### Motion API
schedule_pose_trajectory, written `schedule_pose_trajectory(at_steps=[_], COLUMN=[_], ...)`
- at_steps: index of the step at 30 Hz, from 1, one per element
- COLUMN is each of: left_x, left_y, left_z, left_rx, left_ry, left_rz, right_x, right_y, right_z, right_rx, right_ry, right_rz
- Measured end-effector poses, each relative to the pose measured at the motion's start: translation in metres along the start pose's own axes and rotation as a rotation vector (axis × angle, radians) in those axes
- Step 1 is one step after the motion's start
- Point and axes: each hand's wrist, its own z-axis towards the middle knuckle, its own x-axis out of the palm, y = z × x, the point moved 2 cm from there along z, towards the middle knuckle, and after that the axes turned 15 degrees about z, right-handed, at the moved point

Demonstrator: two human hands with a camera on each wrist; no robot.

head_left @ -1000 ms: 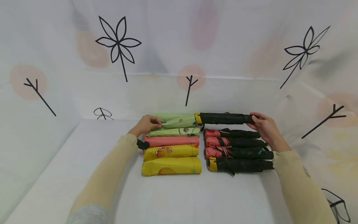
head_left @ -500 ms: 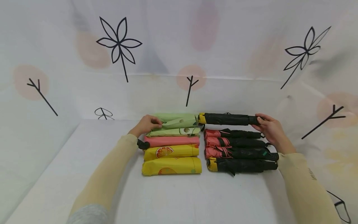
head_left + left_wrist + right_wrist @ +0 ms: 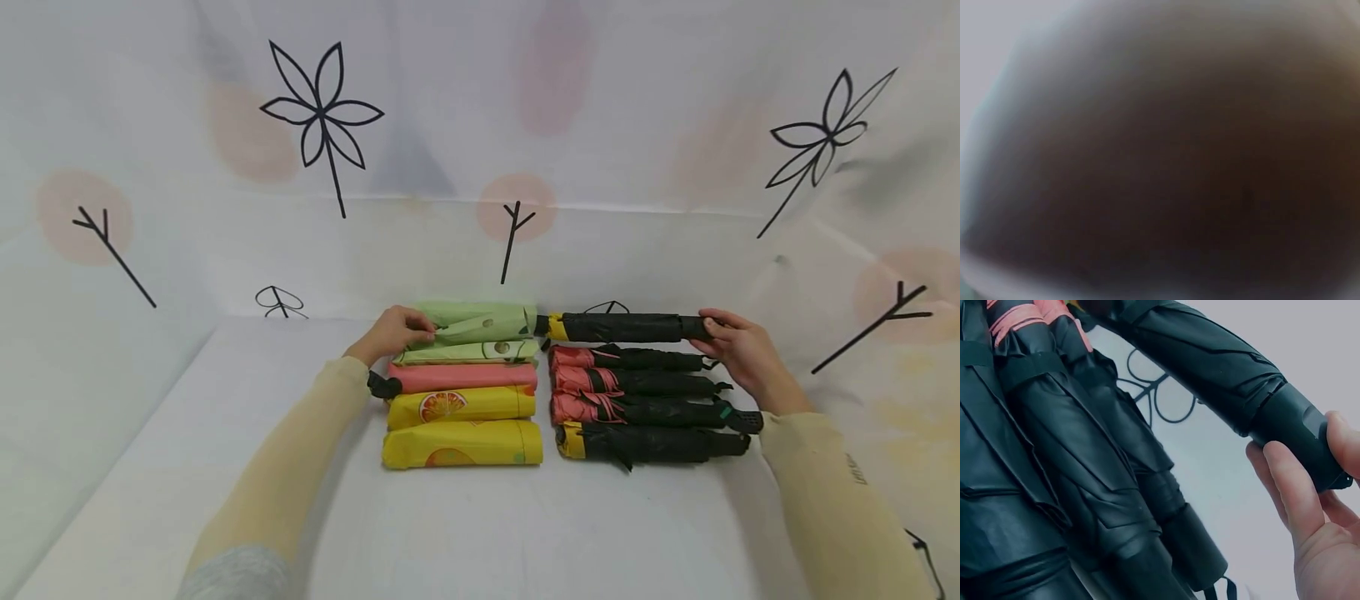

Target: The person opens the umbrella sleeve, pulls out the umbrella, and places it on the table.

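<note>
My left hand (image 3: 393,335) pinches the left end of a pale green umbrella sleeve (image 3: 483,322) at the back of the white table. The handle of a folded black umbrella (image 3: 622,327) with a yellow band is held between the thumb and fingers of my right hand (image 3: 746,354). Its dark tip lies at the sleeve's right mouth; whether any of it is still inside cannot be made out. In the right wrist view, thumb and fingers grip the black handle (image 3: 1300,434). Dark blur fills most of the left wrist view.
In front of the held sleeve lie another green sleeve (image 3: 472,354), a pink sleeve (image 3: 465,379) and yellow sleeves (image 3: 461,444). To their right, several folded black umbrellas (image 3: 652,442) lie in a row. A white patterned cloth (image 3: 420,258) rises behind.
My right hand has drawn the black umbrella rightward out of the green sleeve, baring its yellow band and then its dark tip. The left hand keeps its place on the sleeve.
</note>
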Motion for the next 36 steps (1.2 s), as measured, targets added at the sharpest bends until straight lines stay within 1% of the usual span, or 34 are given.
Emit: schedule_pose_trajectory(at_steps=[7,9,16,24,26,32,34,36], left_x=[0.001,0.001,0.000,-0.001,-0.001,-0.002,-0.001,-0.002], left_y=[0.002,0.002,-0.001,-0.004,-0.005,-0.007,-0.007,-0.007], left_z=[0.001,0.001,0.000,-0.003,-0.004,-0.004,-0.004,-0.003], left_rx=[0.002,0.002,-0.003,-0.009,-0.011,-0.008,-0.011,-0.013], left_ry=[-0.004,-0.004,-0.008,-0.006,-0.007,-0.003,-0.002,-0.001], left_rz=[0.009,0.006,-0.002,0.007,0.011,0.010,0.006,0.004], right_x=[-0.006,-0.008,-0.012,-0.014,-0.017,-0.025,-0.027,-0.027], right_y=[0.001,0.001,-0.003,-0.008,-0.009,-0.015,-0.015,-0.015], right_z=[0.005,0.006,0.012,0.021,0.023,0.027,0.028,0.029], right_rx=[0.006,0.010,0.032,0.032,0.032,0.001,0.003,0.009], right_ry=[0.011,0.018,0.011,0.060,0.066,0.077,0.067,0.059], right_rz=[0.024,0.011,-0.076,-0.164,-0.200,-0.400,-0.448,-0.549])
